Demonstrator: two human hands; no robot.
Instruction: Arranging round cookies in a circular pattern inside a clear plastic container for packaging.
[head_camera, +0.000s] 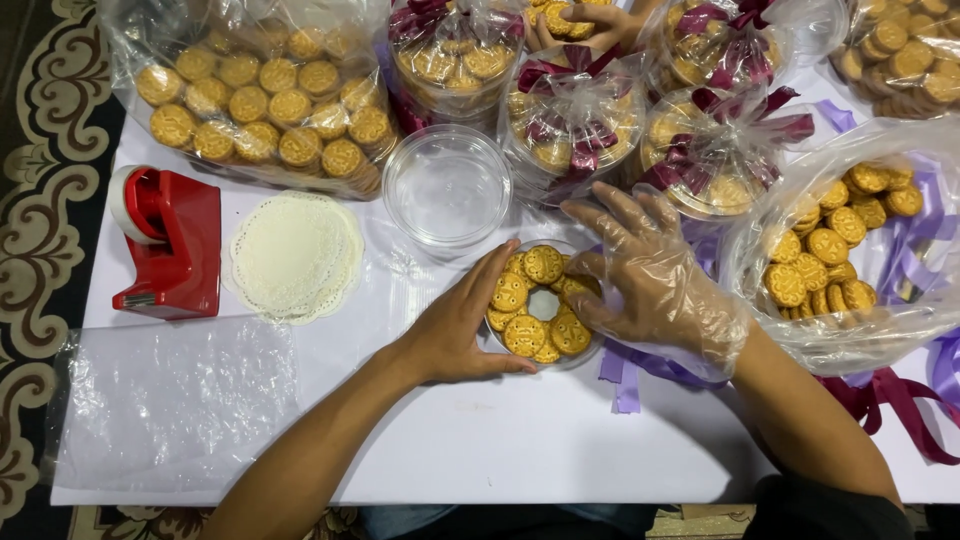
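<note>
A round clear tub (540, 362) sits on the white table (520, 440), holding a ring of golden cookies (527, 334) with a bare gap in the middle. My left hand (462, 325), bare, cups the tub's left side. My right hand (650, 270) wears a clear plastic glove; its fingers rest on the cookies at the tub's right side. Whether it pinches a cookie is hidden by the fingers.
An empty clear tub (447, 188) stands behind. A stack of white paper doilies (295, 255) and a red tape dispenser (170, 245) lie left. Bags of cookies (260, 95) (835, 250), ribbon-tied filled tubs (575, 115), purple ribbons (625, 370) and plastic sheets (170, 405) surround. Another person's hand (590, 20) shows at the back.
</note>
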